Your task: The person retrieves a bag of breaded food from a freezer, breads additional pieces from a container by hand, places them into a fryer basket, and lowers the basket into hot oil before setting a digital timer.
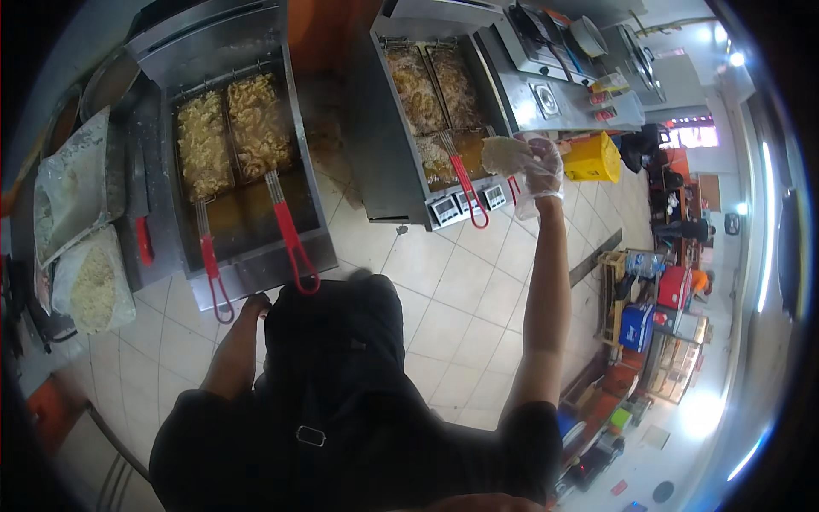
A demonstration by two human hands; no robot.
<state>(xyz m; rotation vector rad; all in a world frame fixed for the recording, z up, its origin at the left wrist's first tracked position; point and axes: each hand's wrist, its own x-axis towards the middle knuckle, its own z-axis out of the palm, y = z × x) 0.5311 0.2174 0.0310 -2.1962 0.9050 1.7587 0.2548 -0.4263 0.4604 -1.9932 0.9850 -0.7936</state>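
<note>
In a clear plastic glove, my right hand [544, 165] grips a pale, flat breaded piece [504, 155] above the front of the right deep fryer [397, 147]. Bubbling oil [470, 150] fills that fryer, and food browns in its wire baskets [409, 89]. A red basket handle [470, 198] juts over its front edge, left of my right hand. My left hand [259, 306] is low by the left fryer's front panel [256, 278], partly hidden by my dark clothing; its fingers are unclear. Two baskets of fried pieces [259, 121] sit in the left fryer.
Two red handles [297, 246] stick out from the left fryer. At far left are a red-handled knife [144, 237], a metal tray [80, 185] and a bag of crumbs [96, 291]. Several digital timers [469, 203] line the right fryer's front. A yellow bin [592, 158] stands beyond my right hand.
</note>
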